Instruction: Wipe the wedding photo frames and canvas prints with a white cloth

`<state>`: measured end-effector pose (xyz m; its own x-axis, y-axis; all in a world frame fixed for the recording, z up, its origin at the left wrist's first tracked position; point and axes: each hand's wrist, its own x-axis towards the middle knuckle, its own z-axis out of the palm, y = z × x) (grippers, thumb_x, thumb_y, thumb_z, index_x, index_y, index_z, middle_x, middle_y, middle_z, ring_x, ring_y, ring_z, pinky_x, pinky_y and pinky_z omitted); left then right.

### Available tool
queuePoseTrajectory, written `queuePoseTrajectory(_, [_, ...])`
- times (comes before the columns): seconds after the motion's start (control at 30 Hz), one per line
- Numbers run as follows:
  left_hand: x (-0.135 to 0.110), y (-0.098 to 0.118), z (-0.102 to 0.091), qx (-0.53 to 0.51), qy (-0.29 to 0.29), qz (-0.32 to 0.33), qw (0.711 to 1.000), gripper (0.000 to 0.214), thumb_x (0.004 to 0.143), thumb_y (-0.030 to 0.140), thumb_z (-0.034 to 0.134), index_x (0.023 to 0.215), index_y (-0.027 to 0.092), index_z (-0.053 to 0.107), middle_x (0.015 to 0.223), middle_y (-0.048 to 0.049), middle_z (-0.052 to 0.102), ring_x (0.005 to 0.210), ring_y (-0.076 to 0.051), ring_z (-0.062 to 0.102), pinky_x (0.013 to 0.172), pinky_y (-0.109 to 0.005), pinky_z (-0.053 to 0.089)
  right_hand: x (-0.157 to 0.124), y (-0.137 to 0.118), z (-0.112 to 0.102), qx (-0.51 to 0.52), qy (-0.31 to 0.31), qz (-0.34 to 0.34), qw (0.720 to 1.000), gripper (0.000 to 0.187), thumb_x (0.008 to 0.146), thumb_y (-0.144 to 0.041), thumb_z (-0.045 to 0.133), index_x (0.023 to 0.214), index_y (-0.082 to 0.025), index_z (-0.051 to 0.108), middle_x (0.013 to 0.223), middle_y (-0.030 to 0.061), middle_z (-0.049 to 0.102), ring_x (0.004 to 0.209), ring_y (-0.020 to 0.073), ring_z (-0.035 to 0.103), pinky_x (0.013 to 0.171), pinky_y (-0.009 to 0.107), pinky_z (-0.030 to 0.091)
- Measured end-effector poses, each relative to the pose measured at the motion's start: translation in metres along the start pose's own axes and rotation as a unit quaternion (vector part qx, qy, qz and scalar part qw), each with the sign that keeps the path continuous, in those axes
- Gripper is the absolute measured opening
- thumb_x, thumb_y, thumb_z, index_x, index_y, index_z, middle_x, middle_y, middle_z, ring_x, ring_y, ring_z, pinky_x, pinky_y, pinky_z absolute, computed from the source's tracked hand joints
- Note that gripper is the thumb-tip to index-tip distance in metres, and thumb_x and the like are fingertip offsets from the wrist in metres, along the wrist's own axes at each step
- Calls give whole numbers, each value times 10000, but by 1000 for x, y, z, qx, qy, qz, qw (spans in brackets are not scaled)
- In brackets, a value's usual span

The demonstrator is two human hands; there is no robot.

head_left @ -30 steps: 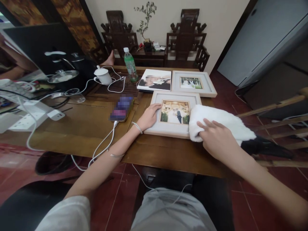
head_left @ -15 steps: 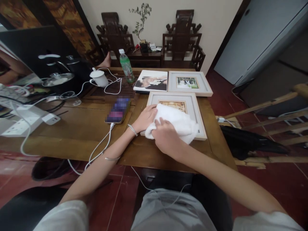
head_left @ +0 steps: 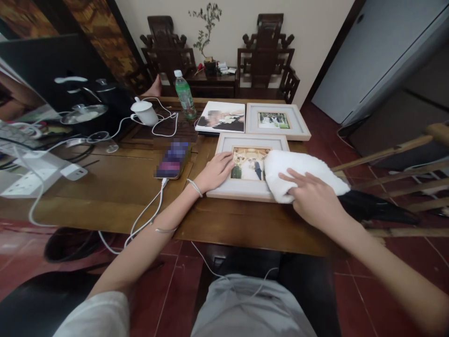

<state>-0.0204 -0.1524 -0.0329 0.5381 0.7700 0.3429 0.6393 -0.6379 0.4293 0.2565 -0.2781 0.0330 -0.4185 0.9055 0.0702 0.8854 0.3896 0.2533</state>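
Right fingers [head_left: 289, 179] flat atop cloth [head_left: 305, 164] on frame [head_left: 228, 191]

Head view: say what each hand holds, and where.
Left hand steadies the pale wooden picture frame at its left edge; right hand presses the white fluffy cloth at its near end.
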Motion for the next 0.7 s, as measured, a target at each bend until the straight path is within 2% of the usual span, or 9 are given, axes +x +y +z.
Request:
queuePoseTrajectory(0.1, [0, 1, -1, -4, -2, -2, 1000, 494, 1038, 409, 316, 1330, 107, 576, 1444, -164, 531, 1376, -262, 452, 1181, -472, 339, 21, 19, 9, -6, 20, 2, 1000, 418, 717, 11, 486, 912, -196, 793, 1437, 71, 563, 1390, 275, 447, 1105, 478, 402])
queuePoseTrajectory(0.27, [-1, 1, -1, -9, 4, -2, 1000, 463, 1035, 394, 332, 1334, 133, 571, 1433, -143, 548, 1365, -252, 473, 1184, -464, 343, 90, 44, 20, 18, 61, 27, 998, 490, 745, 0, 460, 1130, -119, 739, 1532, 114, 453, 1438, 301, 356, 1128, 490, 360])
queuePoseTrajectory(0.37, [-1, 0, -1, -19, 14, -7, 1000, 459, 1036, 389, 335, 1322, 125, 578, 1424, -146, 559, 1361, -250, 483, 1191, -460, 336, 125, 46, 27, 15, 69, 24, 997, 484, 772, -16, 453, 1184, -81, 700, 1567, 128, 400, 1448, 316, 314, 1142, 502, 316])
queuePoseTrajectory(0.43, [-1, 1, -1, -27, 17, -9, 999, 462, 1036, 382, 337, 1308, 104, 587, 1414, -161, 567, 1358, -252, 489, 1190, -454, 339, 136, 41, 31, -5, 55, 26, 998, 454, 795, -19, 446, 1171, -69, 694, 1545, 150, 429, 1406, 327, 366, 1120, 508, 318])
queuePoseTrajectory(0.57, [0, 2, -2, -31, 24, -11, 999, 464, 1035, 371, 329, 1293, 97, 601, 1398, -159, 584, 1343, -246, 506, 1184, -444, 353, 123, 20, 31, -31, 20, 12, 999, 369, 839, -43, 425, 1062, -59, 718, 1430, 188, 539, 1249, 333, 506, 1047, 489, 357])
queuePoseTrajectory(0.7, [0, 2, 0, -27, 29, -11, 999, 464, 1034, 372, 326, 1286, 102, 607, 1385, -156, 595, 1335, -245, 514, 1178, -446, 365, 82, -2, 10, -2, -30, -26, 999, 372, 818, -40, 422, 1038, -71, 721, 1335, 203, 607, 1164, 329, 567, 985, 436, 396])
